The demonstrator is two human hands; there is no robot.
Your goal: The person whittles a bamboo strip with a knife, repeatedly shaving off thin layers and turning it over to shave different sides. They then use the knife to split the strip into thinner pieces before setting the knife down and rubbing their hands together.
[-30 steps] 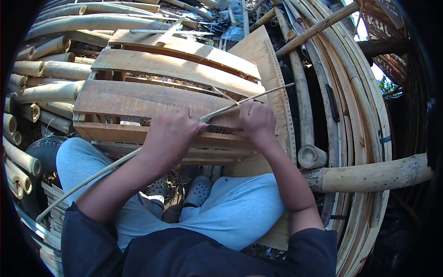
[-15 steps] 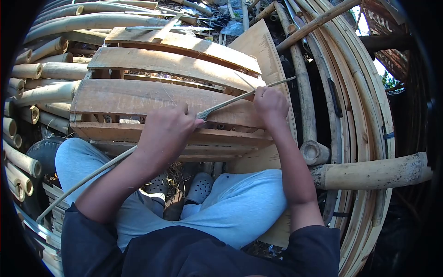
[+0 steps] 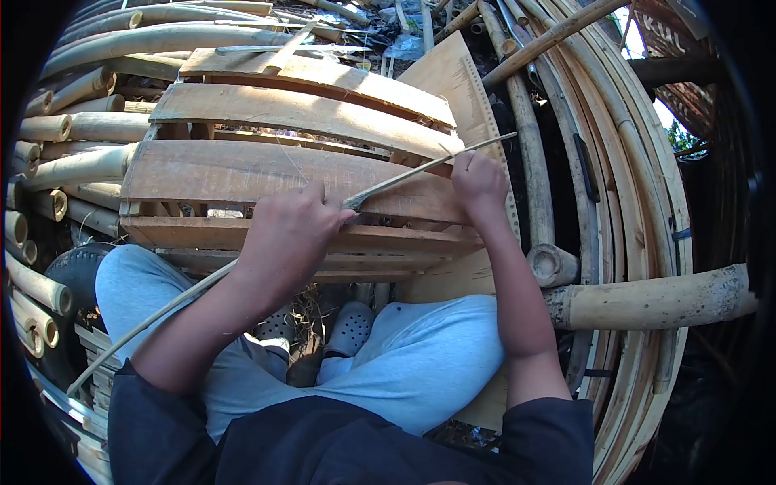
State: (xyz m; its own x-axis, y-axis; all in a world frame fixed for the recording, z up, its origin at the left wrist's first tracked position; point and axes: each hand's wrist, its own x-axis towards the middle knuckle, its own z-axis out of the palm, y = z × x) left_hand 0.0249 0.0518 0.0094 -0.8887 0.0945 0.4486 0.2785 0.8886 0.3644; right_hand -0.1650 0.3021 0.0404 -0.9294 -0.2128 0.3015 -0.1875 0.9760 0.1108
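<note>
A long, thin bamboo strip [image 3: 412,175] runs slantwise across my view, from low at the left, past my left forearm, up to the right. My left hand [image 3: 295,222] is closed around it near its middle, where a wider greenish part shows by the thumb. Farther along, my right hand [image 3: 481,184] is closed on the strip close to its upper right end, and the tip sticks out beyond the fist. A short thin sliver [image 3: 446,150] juts up beside the right fingers. Both hands are over the front edge of a slatted wooden bench [image 3: 283,171].
Bamboo poles [image 3: 105,125] lie piled at the left. Long bent strips [image 3: 638,202] stand along the right, near a thick bamboo pole [image 3: 647,307]. A plywood board [image 3: 453,77] leans by the bench's right end. My knees and clogs [image 3: 350,327] are below.
My right hand has shifted slightly to the right along the strip. The sliver beside it looks shorter now. My left hand stays nearly where it was.
</note>
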